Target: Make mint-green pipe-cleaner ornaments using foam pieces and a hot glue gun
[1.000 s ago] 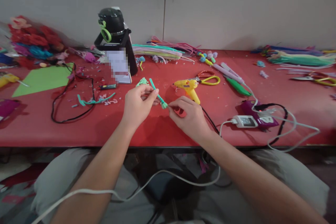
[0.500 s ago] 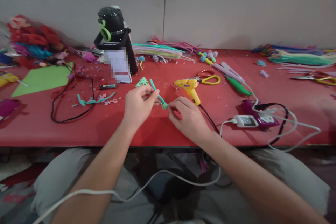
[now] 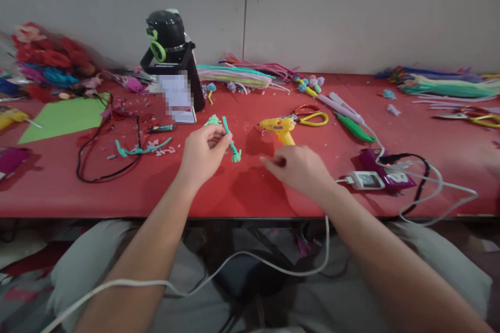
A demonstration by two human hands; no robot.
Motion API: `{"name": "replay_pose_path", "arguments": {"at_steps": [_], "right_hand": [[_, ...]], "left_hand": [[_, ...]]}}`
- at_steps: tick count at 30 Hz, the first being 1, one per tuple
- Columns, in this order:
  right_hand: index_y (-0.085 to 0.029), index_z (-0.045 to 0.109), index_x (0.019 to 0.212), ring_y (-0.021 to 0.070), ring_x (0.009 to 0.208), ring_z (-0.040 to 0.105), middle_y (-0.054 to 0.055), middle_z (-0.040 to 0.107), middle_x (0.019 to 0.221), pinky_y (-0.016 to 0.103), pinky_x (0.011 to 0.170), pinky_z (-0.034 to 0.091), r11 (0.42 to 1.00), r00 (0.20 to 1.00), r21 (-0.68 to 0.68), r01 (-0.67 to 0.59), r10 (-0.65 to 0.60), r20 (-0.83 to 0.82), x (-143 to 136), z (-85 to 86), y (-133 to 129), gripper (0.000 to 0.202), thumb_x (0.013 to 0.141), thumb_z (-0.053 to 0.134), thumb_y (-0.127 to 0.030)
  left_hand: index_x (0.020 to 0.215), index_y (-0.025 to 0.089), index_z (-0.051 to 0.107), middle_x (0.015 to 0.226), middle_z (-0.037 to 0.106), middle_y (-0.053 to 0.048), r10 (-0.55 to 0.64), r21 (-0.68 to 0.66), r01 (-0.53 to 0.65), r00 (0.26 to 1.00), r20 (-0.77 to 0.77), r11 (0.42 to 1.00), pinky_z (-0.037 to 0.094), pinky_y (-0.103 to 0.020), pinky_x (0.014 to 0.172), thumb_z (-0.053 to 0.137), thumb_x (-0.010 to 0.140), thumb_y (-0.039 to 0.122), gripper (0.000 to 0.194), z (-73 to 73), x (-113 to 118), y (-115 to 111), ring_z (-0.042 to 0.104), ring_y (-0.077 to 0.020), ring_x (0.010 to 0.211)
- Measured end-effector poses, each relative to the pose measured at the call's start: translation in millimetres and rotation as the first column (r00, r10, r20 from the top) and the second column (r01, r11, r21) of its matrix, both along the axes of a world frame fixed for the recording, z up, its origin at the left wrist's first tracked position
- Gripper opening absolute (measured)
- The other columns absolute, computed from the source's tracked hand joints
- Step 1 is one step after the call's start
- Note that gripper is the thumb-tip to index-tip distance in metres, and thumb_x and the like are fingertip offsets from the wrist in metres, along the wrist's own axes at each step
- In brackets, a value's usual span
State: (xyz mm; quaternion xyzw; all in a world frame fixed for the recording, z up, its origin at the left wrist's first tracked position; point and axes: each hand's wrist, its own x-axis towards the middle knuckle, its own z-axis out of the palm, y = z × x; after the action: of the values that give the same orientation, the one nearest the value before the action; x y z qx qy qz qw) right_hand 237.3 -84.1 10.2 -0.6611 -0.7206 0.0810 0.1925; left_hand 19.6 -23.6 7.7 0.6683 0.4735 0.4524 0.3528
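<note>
"Red worktop [image 3: 253, 195], cluttered. What's nearest?"

"Left hand [image 3: 205, 153], nearly closed, pinching a green fuzzy stem [image 3: 236, 155] by its middle, tufted end angled down to the right."

"And the right hand [image 3: 302, 166]?"

"Loosely curled, apart from the stem; I can't tell whether it holds anything. It partly hides the yellow glue gun [image 3: 278, 125]."

"Farther?"

"Yellow-and-red scissors [image 3: 318, 118], then a black bottle [image 3: 197, 86] far left, and coloured stems [image 3: 234, 75] by the wall [image 3: 312, 15]."

Before me, a black bottle [image 3: 167, 36], a phone [image 3: 178, 96] at its front, a fluffy red bundle [image 3: 54, 57] and green sheet [image 3: 62, 119] to its left, a white device [image 3: 367, 180] well to its right
</note>
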Motion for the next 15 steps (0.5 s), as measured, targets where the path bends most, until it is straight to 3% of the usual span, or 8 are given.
{"name": "replay_pose_path", "arguments": {"at_steps": [3,5,8,9,12,15], "right_hand": [[-0.022,0.044,0.050,0.0153,0.051,0.041,0.002,0.047,0.051,0.031,0.054,0.026,0.960,0.962,-0.079,0.269,-0.263,0.078,27,9.2,7,0.057,0.086,0.066,-0.061],[-0.022,0.053,0.058,0.0180,0.058,0.048,0.004,0.056,0.060,0.031,0.057,0.029,0.946,0.947,-0.044,0.321,-0.320,0.029,41,4.7,16,0.055,0.078,0.069,-0.071],[-0.021,0.063,0.077,0.0196,0.070,0.055,0.007,0.065,0.081,0.031,0.062,0.034,0.973,0.959,0.009,0.229,-0.224,-0.173,50,-17.2,35,0.049,0.072,0.074,-0.068],[-0.020,0.063,0.077,0.0181,0.068,0.053,0.005,0.063,0.078,0.031,0.061,0.034,0.985,0.950,-0.016,0.171,-0.169,-0.263,49,-26.0,42,0.047,0.074,0.072,-0.066],[-0.021,0.057,0.069,0.0137,0.058,0.043,-0.002,0.050,0.062,0.030,0.057,0.031,0.983,0.867,-0.072,0.168,-0.182,-0.465,43,-47.1,57,0.044,0.074,0.071,-0.061],[-0.021,0.056,0.067,0.0124,0.054,0.042,-0.004,0.046,0.058,0.029,0.054,0.030,0.984,0.809,-0.121,0.129,-0.175,-0.562,38,-53.8,59,0.038,0.073,0.071,-0.055]], "left_hand": [[0.083,0.018,0.065,0.079,0.072,-0.003,-0.025,-0.010,0.025,1.000,-0.001,1.000,0.063,-0.026,0.062,0.069,0.088,0.024,0.009,0.1,-3,3,0.072,-0.0156,0.066],[0.082,0.018,0.064,0.078,0.071,-0.003,-0.048,-0.026,0.049,0.999,0.020,0.998,0.063,-0.026,0.062,0.068,0.089,0.023,0.009,0.2,-3,4,0.072,-0.0157,0.067],[0.080,0.018,0.063,0.077,0.070,-0.003,-0.077,-0.052,0.080,0.996,0.046,0.995,0.063,-0.026,0.060,0.068,0.088,0.021,0.010,1.2,-2,5,0.071,-0.0156,0.068],[0.080,0.018,0.063,0.077,0.069,-0.002,-0.084,-0.066,0.087,0.995,0.046,0.994,0.062,-0.025,0.059,0.068,0.088,0.020,0.010,1.9,-3,4,0.070,-0.0155,0.068],[0.078,0.018,0.062,0.074,0.069,-0.002,-0.076,-0.091,0.078,0.997,0.022,0.993,0.060,-0.025,0.059,0.068,0.086,0.016,0.010,4.4,-6,5,0.069,-0.0152,0.067],[0.078,0.018,0.062,0.074,0.068,-0.002,-0.050,-0.077,0.049,0.999,-0.005,0.996,0.058,-0.025,0.061,0.067,0.086,0.014,0.011,6.0,-11,6,0.069,-0.0149,0.068]]}}
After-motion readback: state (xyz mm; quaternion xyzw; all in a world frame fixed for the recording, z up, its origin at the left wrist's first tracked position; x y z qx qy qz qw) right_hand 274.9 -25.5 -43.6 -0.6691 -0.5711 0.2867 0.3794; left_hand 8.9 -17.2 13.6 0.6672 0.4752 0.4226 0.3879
